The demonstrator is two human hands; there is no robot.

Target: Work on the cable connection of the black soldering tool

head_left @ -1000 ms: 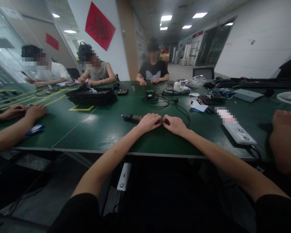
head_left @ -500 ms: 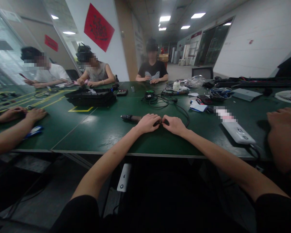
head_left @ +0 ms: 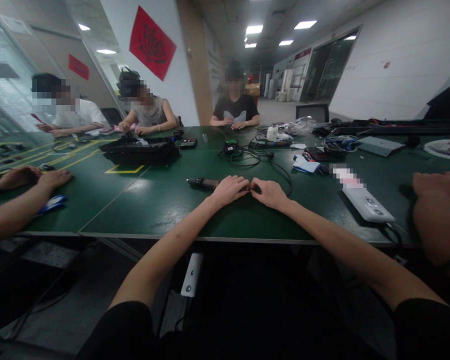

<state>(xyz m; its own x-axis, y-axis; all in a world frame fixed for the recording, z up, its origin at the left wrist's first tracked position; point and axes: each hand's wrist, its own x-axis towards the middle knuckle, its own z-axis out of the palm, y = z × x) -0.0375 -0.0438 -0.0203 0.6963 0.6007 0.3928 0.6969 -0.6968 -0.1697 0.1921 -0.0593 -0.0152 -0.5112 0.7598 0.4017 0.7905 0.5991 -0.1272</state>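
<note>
A slim electric screwdriver [head_left: 206, 183] with a dark body and a metal tip lies on the green table, pointing left. My left hand [head_left: 229, 190] is closed over its rear end, covering that part. Right beside it, my right hand [head_left: 272, 194] pinches a small black cable connector [head_left: 257, 189]. The fingertips of both hands almost meet, and the fine detail between them is too small to make out. A black cable [head_left: 288, 180] curves across the table behind my right hand.
Ahead lie a coiled cable with a green circuit board [head_left: 231, 145] and a black tray [head_left: 139, 150]. To the right are a blue-white cloth [head_left: 306, 164] and a white power bank [head_left: 369, 204]. Co-workers' arms [head_left: 437, 215] rest at both sides; several people sit opposite.
My left fingers have shifted slightly toward the right hand, covering more of the dark part between them. My right hand stays in place.
</note>
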